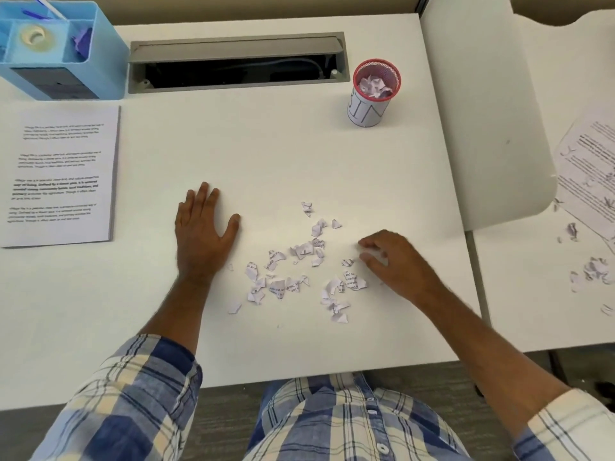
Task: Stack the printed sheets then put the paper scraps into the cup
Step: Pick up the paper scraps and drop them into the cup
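A stack of printed sheets (63, 174) lies at the desk's left edge. Several torn paper scraps (299, 264) are scattered on the white desk in front of me. The red mesh cup (374, 94), wrapped in white paper, stands at the back right and holds some scraps. My left hand (203, 234) rests flat on the desk, fingers apart, just left of the scraps. On the right side of the scraps, my right hand (396, 261) has its fingers curled around a few white scraps against the desk.
A blue desk organiser (56, 51) with tape stands at the back left. An open grey cable hatch (236, 66) runs along the back. The neighbouring desk on the right carries another printed sheet (589, 168) and more scraps (595, 271).
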A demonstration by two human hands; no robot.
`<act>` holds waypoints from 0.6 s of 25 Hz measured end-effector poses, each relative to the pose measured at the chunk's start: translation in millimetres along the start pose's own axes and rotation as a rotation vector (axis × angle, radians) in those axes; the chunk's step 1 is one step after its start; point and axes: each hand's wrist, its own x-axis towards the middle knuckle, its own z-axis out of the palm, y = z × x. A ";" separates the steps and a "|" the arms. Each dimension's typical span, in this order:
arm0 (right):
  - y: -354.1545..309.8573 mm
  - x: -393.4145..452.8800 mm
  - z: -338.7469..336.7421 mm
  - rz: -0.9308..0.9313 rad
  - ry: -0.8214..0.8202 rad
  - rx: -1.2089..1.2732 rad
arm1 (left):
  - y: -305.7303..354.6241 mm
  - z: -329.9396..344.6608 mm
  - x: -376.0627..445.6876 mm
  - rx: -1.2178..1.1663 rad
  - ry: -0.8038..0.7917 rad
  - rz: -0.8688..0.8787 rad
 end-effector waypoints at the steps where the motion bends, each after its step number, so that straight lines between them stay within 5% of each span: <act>1: 3.0 -11.2 4.8 -0.010 -0.034 -0.036 | 0.0 0.1 -0.7 -0.001 0.004 0.002; 8: -15.4 -42.5 33.4 -0.098 -0.214 -0.257 | 0.8 -0.2 -1.3 -0.004 0.005 -0.004; 15: -21.9 -42.6 65.2 -0.315 -0.143 -0.213 | -0.1 1.1 -0.5 -0.009 0.006 -0.005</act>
